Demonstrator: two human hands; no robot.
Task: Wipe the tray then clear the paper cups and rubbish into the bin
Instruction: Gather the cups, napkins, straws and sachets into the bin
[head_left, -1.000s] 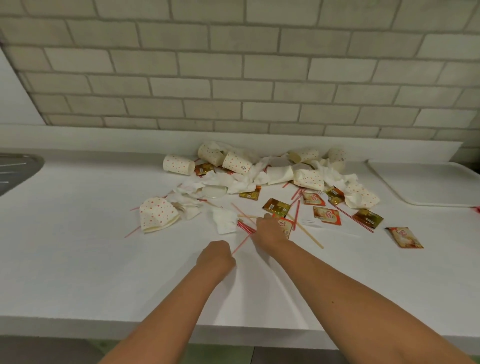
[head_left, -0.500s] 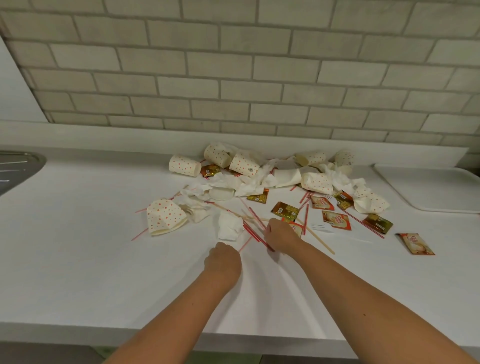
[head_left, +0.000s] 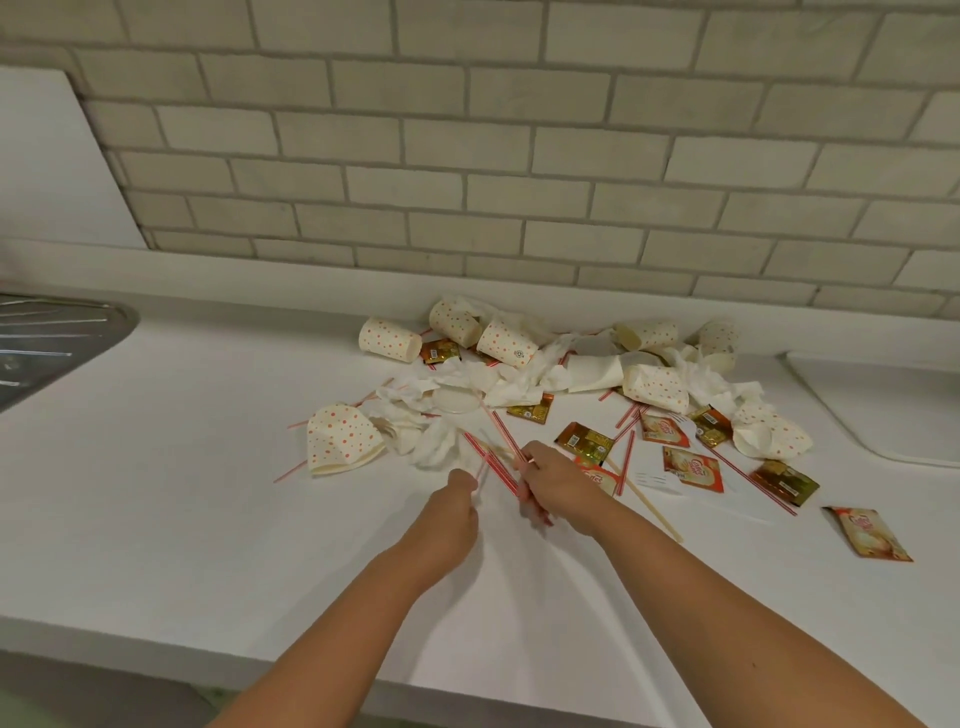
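Note:
Rubbish lies heaped on the white counter (head_left: 208, 519): dotted paper cups (head_left: 389, 339), a flattened cup (head_left: 340, 439), crumpled napkins (head_left: 509, 387), sachets (head_left: 693, 468) and red striped straws (head_left: 626, 457). My right hand (head_left: 558, 486) grips a bunch of red straws (head_left: 498, 434) near the front of the heap. My left hand (head_left: 457, 501) sits just left of it, its fingers curled and pinching a straw end. The white tray (head_left: 878, 415) lies at the right edge, partly cut off.
A steel sink drainer (head_left: 57, 338) is at the far left. A brick wall runs behind the counter. A wooden stirrer (head_left: 654, 512) lies beside my right wrist, and a lone sachet (head_left: 872, 535) sits far right.
My right hand has gathered the red straws and lifted them off the counter. My left hand has moved up beside it and taken hold of a straw end.

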